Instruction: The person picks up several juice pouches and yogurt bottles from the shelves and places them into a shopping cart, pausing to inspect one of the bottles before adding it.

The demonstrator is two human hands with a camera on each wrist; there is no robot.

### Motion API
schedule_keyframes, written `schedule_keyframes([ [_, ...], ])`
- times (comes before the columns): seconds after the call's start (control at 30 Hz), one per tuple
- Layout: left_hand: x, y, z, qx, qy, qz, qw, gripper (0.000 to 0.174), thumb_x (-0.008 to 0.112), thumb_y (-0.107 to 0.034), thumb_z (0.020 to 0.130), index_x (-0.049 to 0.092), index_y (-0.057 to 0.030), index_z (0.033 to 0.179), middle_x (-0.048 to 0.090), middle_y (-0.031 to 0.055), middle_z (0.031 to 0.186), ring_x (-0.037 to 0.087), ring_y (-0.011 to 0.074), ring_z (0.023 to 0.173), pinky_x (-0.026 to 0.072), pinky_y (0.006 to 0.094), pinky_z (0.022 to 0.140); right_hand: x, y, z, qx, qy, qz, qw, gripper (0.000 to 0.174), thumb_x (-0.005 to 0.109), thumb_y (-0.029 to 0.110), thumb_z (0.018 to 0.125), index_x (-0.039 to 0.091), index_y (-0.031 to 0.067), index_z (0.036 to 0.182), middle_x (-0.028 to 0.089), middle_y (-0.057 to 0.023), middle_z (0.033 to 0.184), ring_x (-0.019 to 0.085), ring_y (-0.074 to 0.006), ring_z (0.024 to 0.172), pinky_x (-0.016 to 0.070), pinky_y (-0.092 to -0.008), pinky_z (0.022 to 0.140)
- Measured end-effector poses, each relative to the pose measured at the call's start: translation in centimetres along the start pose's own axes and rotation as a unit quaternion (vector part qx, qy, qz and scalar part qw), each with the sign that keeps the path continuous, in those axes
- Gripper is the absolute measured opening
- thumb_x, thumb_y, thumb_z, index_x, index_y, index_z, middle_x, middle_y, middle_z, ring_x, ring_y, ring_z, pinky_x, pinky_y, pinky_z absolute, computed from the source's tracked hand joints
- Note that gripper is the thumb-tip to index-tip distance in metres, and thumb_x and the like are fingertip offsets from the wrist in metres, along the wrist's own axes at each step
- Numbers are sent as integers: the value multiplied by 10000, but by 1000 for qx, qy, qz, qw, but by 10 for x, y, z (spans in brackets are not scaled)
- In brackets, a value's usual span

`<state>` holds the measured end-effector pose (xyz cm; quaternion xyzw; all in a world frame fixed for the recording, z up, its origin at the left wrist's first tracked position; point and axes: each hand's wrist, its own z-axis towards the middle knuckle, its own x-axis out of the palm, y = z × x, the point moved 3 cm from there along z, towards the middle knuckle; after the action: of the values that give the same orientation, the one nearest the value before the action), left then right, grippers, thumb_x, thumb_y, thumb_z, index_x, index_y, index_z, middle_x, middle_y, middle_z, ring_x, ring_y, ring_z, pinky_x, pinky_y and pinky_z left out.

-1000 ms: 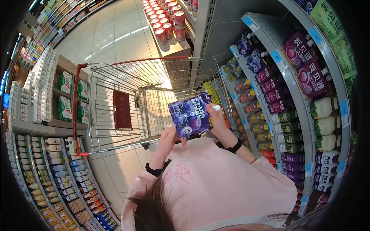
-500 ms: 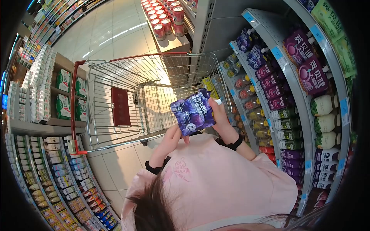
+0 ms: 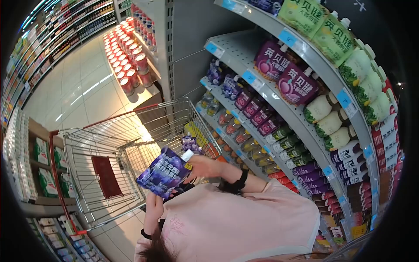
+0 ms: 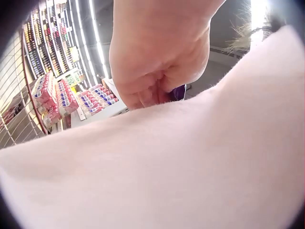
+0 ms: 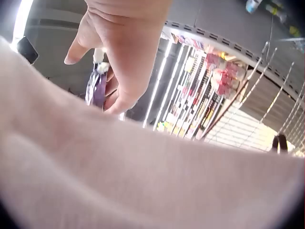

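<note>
A blue-purple spout pouch (image 3: 163, 172) with a white cap (image 3: 187, 155) is held at chest height, its printed face up, overlapping the shopping cart in the head view. At its lower corner my left hand (image 3: 153, 207) pinches it; the left wrist view shows those fingers (image 4: 150, 93) curled, with a sliver of purple beyond. My right hand (image 3: 204, 167), blurred, is at the cap side. In the right wrist view its fingers (image 5: 112, 90) curl against the pouch (image 5: 96, 88) while the thumb sticks out past the cap.
The wire shopping cart (image 3: 107, 177) stands just ahead, with a similar purple pouch (image 3: 190, 144) visible at its far end. Shelves (image 3: 244, 74) of pouches and bottles run along the right. Red-and-white cans (image 3: 126, 65) stand on a ledge beyond the cart.
The view has swung right, so the cart and shelves sit further left. The pouch has turned, its cap now pointing up and right. My right thumb no longer lies along the cap.
</note>
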<state>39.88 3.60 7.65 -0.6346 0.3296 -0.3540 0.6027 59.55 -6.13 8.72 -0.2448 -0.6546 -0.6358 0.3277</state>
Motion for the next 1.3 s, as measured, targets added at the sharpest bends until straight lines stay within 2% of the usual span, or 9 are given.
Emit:
schedule_keyframes([
  [0.1, 6, -12, 10, 61, 20, 73, 995, 321, 279, 51, 852, 563, 71, 998, 639, 159, 889, 631, 221, 817, 490, 299, 739, -32, -57, 1, -14, 59, -87, 994, 682, 723, 234, 758, 365, 3, 1290, 489, -125, 1259, 475, -269, 1167, 375, -439, 990],
  [0.23, 7, 3, 19, 70, -2, 180, 981, 327, 335, 63, 804, 568, 55, 1032, 637, 165, 898, 622, 268, 841, 475, 343, 775, -19, -50, 9, -37, -158, -221, 962, 401, 558, 40, 867, 440, 18, 1250, 550, -84, 1178, 536, -191, 1075, 437, -357, 927],
  [0.5, -19, 10, 25, 6, -59, 221, 973, 258, 538, -67, 859, 523, 8, 1106, 574, 135, 997, 578, 207, 873, 472, 299, 712, -41, 44, 5, -154, -334, -297, 881, 150, 571, 107, 872, 626, 10, 973, 637, -21, 836, 587, -85, 729, 498, -241, 645],
  [0.67, -75, 60, 1, -7, -133, 525, 841, 202, 568, -188, 841, 566, -11, 940, 576, 144, 910, 526, 328, 868, 383, 424, 815, -70, 199, -14, -350, -450, -466, 677, 188, 591, 172, 862, 643, -2, 912, 611, 20, 703, 521, -60, 597, 429, -221, 553],
  [0.77, -100, 98, -13, -13, -184, 559, 808, 201, 563, -207, 847, 579, -16, 907, 576, 136, 876, 524, 312, 881, 368, 422, 832, -75, 282, -20, -295, -556, -651, 424, 170, 617, 163, 825, 631, -4, 799, 535, -30, 553, 476, -59, 541, 382, -264, 504],
  [0.93, -110, 166, -24, -2, -203, 536, 820, 219, 543, -226, 855, 594, -20, 802, 579, 149, 797, 545, 331, 784, 411, 418, 742, -92, 355, -3, -274, -613, -671, 313, 316, 613, 298, 800, 593, -9, 730, 581, -211, 696, 573, -388, 684, 430, -421, 587],
  [1.17, -97, 148, -24, -34, -219, 572, 790, 270, 533, -191, 853, 525, -44, 627, 529, 122, 653, 528, 310, 654, 418, 420, 592, -215, 404, 5, -335, -602, -595, 415, 262, 628, 219, 801, 620, -40, 763, 621, -163, 666, 572, -257, 547, 413, -372, 532],
  [1.2, -98, 150, -24, -26, -225, 575, 786, 270, 532, -190, 853, 521, -45, 626, 525, 121, 652, 526, 309, 646, 417, 416, 577, -212, 406, 3, -318, -587, -658, 348, 221, 627, 177, 807, 637, -43, 809, 628, -96, 668, 555, -164, 561, 418, -324, 531],
  [1.3, -99, 156, -25, -13, -234, 583, 778, 267, 530, -187, 853, 514, -48, 627, 515, 118, 650, 521, 306, 631, 415, 408, 552, -210, 406, 0, -286, -576, -619, 450, 221, 653, 178, 793, 636, -38, 842, 617, -77, 693, 544, -135, 609, 415, -292, 553],
])
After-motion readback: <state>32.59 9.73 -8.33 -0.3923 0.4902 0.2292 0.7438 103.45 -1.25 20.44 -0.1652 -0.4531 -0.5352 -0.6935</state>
